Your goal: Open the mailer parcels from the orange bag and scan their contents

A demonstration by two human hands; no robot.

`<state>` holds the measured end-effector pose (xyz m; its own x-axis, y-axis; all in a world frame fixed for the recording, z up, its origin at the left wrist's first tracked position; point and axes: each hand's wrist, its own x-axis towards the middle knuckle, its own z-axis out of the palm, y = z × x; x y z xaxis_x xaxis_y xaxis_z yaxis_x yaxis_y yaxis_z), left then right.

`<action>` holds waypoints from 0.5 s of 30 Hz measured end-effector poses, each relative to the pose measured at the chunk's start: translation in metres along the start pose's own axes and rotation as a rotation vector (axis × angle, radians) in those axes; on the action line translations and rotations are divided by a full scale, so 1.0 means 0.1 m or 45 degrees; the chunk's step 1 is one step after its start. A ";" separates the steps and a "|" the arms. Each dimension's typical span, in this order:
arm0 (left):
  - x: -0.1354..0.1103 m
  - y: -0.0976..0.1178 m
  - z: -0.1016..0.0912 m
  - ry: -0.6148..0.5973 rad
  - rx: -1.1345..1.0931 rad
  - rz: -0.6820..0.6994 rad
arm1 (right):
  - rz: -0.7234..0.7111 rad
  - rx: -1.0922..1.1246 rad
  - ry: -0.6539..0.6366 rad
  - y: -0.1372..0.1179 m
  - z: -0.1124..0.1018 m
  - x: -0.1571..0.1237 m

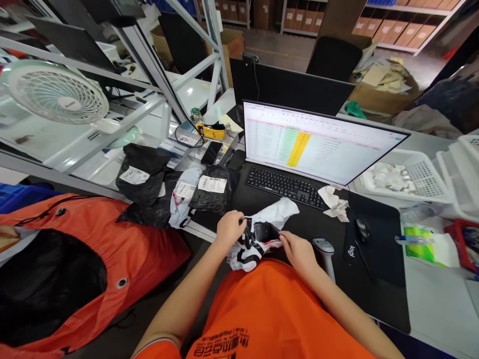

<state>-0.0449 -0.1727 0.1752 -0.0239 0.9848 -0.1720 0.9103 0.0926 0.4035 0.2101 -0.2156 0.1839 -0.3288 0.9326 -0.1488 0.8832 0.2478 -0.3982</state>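
Between my two hands is a white plastic mailer bag [245, 257] with black and red print, its mouth pulled apart so the dark inside shows. My left hand [231, 229] pinches the bag's left edge, fingers closed. On the opposite edge, my right hand [299, 253] grips the plastic between thumb and fingers. A pale flap of the bag spreads toward the keyboard [284, 187]. What lies inside, if anything, I cannot make out. Just right of my right hand stands a grey barcode scanner [325, 252].
Black parcels [215, 188] with white labels lie at the left, beside an open orange sack [145, 244]. A monitor [318, 142] stands ahead. A mouse [362, 229], crumpled paper [334, 203] and a white basket [426, 177] are at the right. A fan [56, 92] is far left.
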 end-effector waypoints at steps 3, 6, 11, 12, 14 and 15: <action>0.01 0.14 0.05 0.021 -0.186 0.266 | 0.100 -0.161 0.098 -0.13 0.03 0.21; 0.02 0.32 0.15 -0.014 -0.152 0.368 | 0.164 -0.363 0.012 -0.23 0.11 0.42; 0.13 0.57 0.25 -0.105 0.246 0.327 | 0.241 -0.386 -0.074 -0.19 0.25 0.63; 0.17 0.59 0.26 -0.123 0.272 0.336 | 0.263 -0.388 -0.073 -0.16 0.27 0.64; 0.23 0.59 0.28 -0.168 0.273 0.386 | 0.305 -0.391 -0.066 -0.09 0.29 0.66; 0.26 0.58 0.28 -0.192 0.266 0.413 | 0.321 -0.390 -0.065 -0.06 0.29 0.66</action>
<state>0.0186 -0.1460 0.1684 0.3250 0.9239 -0.2019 0.9252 -0.2664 0.2704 0.1731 -0.1635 0.1504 -0.0982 0.9620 -0.2549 0.9947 0.0867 -0.0559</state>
